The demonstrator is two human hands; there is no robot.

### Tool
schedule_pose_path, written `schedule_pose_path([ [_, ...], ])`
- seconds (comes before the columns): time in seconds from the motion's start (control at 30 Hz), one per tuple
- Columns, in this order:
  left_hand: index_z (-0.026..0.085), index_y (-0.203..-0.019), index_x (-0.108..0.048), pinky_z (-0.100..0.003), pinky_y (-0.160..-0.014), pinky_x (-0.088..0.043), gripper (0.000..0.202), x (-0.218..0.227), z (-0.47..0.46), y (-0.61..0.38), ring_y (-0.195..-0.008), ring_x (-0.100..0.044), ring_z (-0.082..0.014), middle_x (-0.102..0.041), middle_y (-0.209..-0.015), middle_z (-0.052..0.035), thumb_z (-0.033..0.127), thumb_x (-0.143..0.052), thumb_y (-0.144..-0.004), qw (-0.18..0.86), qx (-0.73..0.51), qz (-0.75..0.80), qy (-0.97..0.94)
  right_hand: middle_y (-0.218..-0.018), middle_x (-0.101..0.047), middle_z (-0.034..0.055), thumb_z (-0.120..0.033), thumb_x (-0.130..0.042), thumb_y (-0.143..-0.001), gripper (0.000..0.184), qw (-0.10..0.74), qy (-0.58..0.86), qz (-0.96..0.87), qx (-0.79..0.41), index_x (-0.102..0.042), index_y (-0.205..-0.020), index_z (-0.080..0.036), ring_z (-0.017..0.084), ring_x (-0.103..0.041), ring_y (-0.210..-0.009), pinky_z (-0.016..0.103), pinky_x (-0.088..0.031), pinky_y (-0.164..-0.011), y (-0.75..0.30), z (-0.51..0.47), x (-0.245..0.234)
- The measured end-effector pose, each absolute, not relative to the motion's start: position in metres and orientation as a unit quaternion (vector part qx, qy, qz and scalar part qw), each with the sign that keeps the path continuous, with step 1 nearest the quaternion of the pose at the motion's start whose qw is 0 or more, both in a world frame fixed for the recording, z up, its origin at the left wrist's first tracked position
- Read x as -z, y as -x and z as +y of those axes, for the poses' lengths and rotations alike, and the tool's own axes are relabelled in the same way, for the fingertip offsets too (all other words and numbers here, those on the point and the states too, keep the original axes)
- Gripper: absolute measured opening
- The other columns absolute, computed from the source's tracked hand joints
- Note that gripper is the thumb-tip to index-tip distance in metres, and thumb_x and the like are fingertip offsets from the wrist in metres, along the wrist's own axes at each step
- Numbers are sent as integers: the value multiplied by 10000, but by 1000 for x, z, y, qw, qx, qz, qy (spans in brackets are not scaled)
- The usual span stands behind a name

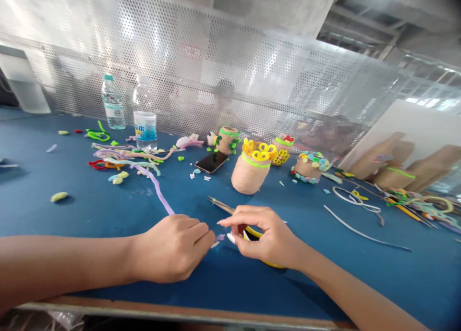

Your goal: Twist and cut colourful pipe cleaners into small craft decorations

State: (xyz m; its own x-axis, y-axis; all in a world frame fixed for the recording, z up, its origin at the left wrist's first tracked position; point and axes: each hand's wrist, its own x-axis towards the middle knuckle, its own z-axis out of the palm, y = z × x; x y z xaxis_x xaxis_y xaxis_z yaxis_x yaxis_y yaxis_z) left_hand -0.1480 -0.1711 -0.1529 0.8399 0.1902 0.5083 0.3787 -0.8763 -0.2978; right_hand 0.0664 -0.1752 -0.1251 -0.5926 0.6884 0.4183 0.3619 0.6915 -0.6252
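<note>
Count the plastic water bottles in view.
2. A green-capped plastic water bottle stands at the far edge of the blue table, and a white-capped one with a blue label stands just right of it. Others could be out of view.

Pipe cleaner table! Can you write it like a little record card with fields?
left hand: touching a purple pipe cleaner
right hand: on a yellow-edged roll
nearest tool: metal tweezers
surface: blue table
also there: twine-wrapped cup, phone, water bottle
</note>
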Motion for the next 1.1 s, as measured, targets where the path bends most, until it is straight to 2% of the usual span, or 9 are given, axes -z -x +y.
schedule_pose_path([
  [0.13, 153, -803, -498, -287, -463, -326, 215, 152, -170, 148, -499, -447, -155, -510, -627, -11, 85, -311, -882, 217, 233, -157, 935, -657, -608, 16, -84, -554, -757, 207, 333, 270, -880, -205, -702, -892, -138, 96, -539, -577, 208, -434, -542, -67, -175, 128],
  [0.37, 162, -757, -497, -293, -472, -320, 185, 151, -169, 146, -512, -454, -157, -506, -638, -18, 106, -356, -863, 188, 198, -176, 946, -694, -618, 29, -77, -563, -779, 194, 302, 240, -916, -110, -703, -900, -138, 94, -547, -614, 197, -420, -577, -71, -175, 132],
  [0.53, 169, -719, -508, -305, -479, -324, 207, 149, -169, 146, -526, -444, -166, -511, -636, -29, 138, -359, -859, 146, 189, -166, 957, -678, -621, 35, -93, -536, -812, 155, 282, 220, -928, -104, -685, -811, -137, 104, -546, -601, 217, -425, -604, -71, -175, 133],
  [0.67, 157, -774, -543, -302, -490, -323, 216, 149, -168, 146, -534, -437, -167, -513, -642, -33, 183, -358, -882, 104, 212, -170, 957, -636, -589, 20, -66, -540, -774, 138, 275, 227, -927, -118, -660, -750, -130, 96, -511, -568, 215, -391, -563, -68, -177, 132],
  [0.77, 136, -942, -562, -297, -600, -382, 176, 148, -168, 147, -678, -504, -177, -563, -774, -65, 185, -405, -879, 92, 272, -172, 942, -568, -529, -24, -34, -563, -696, 126, 291, 259, -904, -176, -612, -652, -142, 75, -457, -522, 197, -359, -523, -66, -181, 131],
  [0.87, 186, -1019, -564, -318, -713, -388, 189, 145, -170, 148, -810, -525, -184, -589, -923, -76, 142, -447, -877, 145, 349, -174, 910, -538, -489, -47, -48, -591, -658, 124, 294, 327, -842, -311, -561, -596, -151, 61, -430, -498, 176, -348, -492, -63, -184, 129],
  [0.93, 205, -984, -576, -291, -696, -391, 185, 144, -171, 150, -775, -533, -156, -604, -880, -47, 132, -428, -900, 153, 383, -161, 897, -510, -476, -53, -99, -602, -682, 126, 277, 371, -780, -421, -540, -588, -156, 59, -419, -466, 172, -330, -450, -61, -185, 129],
  [1.0, 184, -972, -571, -253, -674, -420, 187, 142, -173, 150, -733, -552, -129, -617, -826, -33, 154, -392, -930, 113, 396, -143, 900, -481, -462, -61, -152, -609, -703, 140, 271, 390, -721, -505, -529, -589, -160, 55, -406, -430, 170, -310, -414, -60, -187, 129],
  [1.1, 135, -988, -563, -215, -698, -487, 223, 140, -173, 150, -739, -611, -117, -651, -845, -62, 151, -345, -945, 74, 387, -104, 913, -470, -447, -68, -186, -626, -700, 152, 286, 387, -673, -561, -529, -587, -160, 47, -392, -404, 167, -302, -395, -58, -189, 130],
])
